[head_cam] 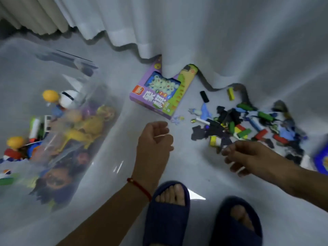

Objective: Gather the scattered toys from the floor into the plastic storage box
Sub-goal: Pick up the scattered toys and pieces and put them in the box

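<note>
The clear plastic storage box (23, 68) stands at the left, holding several toys, among them a yellow figure (85, 128) and yellow balls. A scattered pile of coloured blocks and dark pieces (245, 125) lies on the floor at the right. A purple and green game box (159, 98) lies between them, partly under the curtain. My left hand (154, 141) hovers over the bare floor below the game box, fingers curled in. My right hand (248, 157) hangs at the pile's near edge, fingers loosely bent and apart, with nothing seen in it.
A white curtain (195, 32) drapes onto the floor behind the toys. My two feet in dark blue slippers (166, 213) stand at the bottom. A blue object (322, 160) shows at the right edge. Tiny bits (177, 119) lie by the game box.
</note>
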